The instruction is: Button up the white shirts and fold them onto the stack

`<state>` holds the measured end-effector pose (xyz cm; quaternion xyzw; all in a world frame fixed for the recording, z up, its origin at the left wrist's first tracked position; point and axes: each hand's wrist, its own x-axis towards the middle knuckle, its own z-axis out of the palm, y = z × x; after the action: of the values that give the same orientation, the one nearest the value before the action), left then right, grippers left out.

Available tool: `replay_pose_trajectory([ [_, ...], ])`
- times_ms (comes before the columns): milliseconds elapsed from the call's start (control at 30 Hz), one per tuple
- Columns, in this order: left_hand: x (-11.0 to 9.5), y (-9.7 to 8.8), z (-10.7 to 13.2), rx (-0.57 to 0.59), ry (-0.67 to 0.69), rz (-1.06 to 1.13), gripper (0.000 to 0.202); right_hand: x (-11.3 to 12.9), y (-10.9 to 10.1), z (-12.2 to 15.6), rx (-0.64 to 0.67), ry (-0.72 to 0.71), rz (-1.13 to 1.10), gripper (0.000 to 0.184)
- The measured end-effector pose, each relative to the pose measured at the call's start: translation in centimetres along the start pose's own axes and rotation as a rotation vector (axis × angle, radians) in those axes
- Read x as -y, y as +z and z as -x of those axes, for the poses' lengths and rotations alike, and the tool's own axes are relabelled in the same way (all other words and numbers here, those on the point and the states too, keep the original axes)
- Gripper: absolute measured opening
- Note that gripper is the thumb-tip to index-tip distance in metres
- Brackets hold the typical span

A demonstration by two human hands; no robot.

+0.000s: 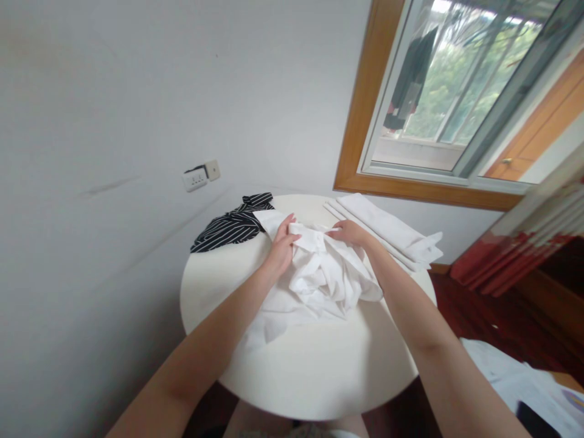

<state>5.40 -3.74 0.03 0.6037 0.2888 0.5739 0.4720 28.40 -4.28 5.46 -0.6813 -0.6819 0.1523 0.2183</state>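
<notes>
Garment of crumpled white cloth [322, 277] lies bunched on the round white desk [310, 377], its full shape lost in folds. The left hand [283, 243] pinches its upper band; the right hand [347, 233], partly hidden, grips its far edge. Striped black-and-white cloth [235, 226] lies left, folded white cloth [383, 224] right.

No words, labels, brands or numbers can be read anywhere in view. On the white cloth or bag [520, 377] at the lower right, a curved purple and yellowish mark [573, 399] shows at the edge of the view; it may be part of a printed design, but it is cut off and too blurred to make out. The wall socket [196, 180] is too small in view for any lettering to be read from it.
</notes>
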Motion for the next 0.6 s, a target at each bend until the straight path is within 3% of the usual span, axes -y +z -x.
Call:
replay_pose_trajectory([
  [67, 0.9, 0.0, 0.0, -0.002, -0.161, 0.044, 0.072, -0.3, 0.0, 0.3, -0.085, -0.002, -0.057, 0.026],
  [200, 1.3, -0.9, 0.0, -0.056, -0.360, -0.188, 0.086, -1.3, -0.7, 1.3, -0.330, -0.111, -0.245, 0.026],
  [300, 0.0, -1.9, -0.1, 0.126, -0.466, -0.194, 0.074, -1.8, -1.5, 2.6, -0.433, -0.171, -0.341, 0.028],
  [467, -3.1, -4.0, -0.7, 0.386, -0.415, -0.155, 0.052, -1.7, -4.0, 5.4, -0.335, -0.162, -0.436, 0.034],
  [600, -3.8, -4.2, -0.9, 0.592, -0.316, -0.311, 0.046, -1.1, -6.8, 7.2, -0.217, -0.044, -0.318, 0.044],
])
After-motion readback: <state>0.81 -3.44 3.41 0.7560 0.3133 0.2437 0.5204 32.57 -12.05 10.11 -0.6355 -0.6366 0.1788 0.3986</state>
